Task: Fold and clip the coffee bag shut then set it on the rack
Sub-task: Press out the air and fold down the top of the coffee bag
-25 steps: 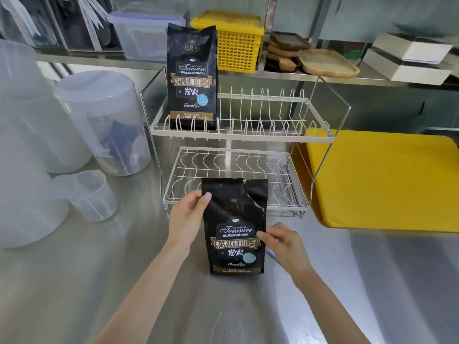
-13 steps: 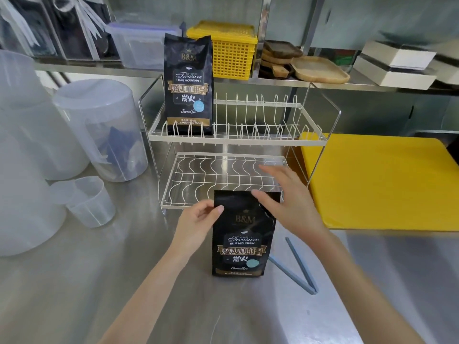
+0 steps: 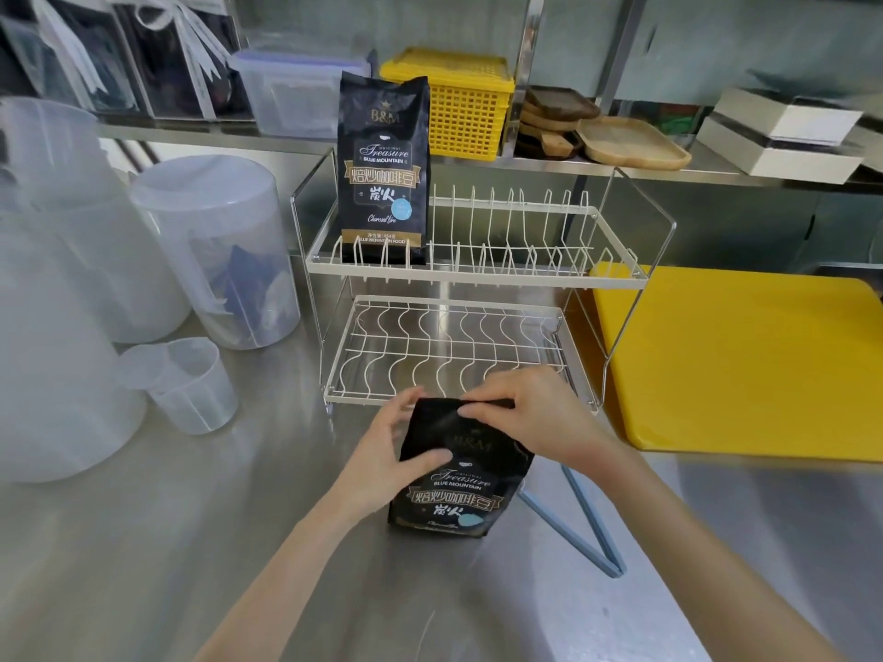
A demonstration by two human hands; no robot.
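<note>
- Coffee bag (image 3: 458, 475) stands on the surface (image 3: 191, 542), just before the rack (image 3: 458, 346).
- Left hand (image 3: 387, 451) fingers grip its side.
- Right hand (image 3: 535, 418) fingers pinch the top down.
- Clip (image 3: 587, 532) lies right of them.

Rack access, mostly open
Upper tier of rack (image 3: 478, 274) free right of second coffee bag (image 3: 383, 169); lower tier bare. Blue clip (image 3: 580, 527) lies right; measuring cup (image 3: 191, 384), jugs (image 3: 215, 246) crowd left.
</note>
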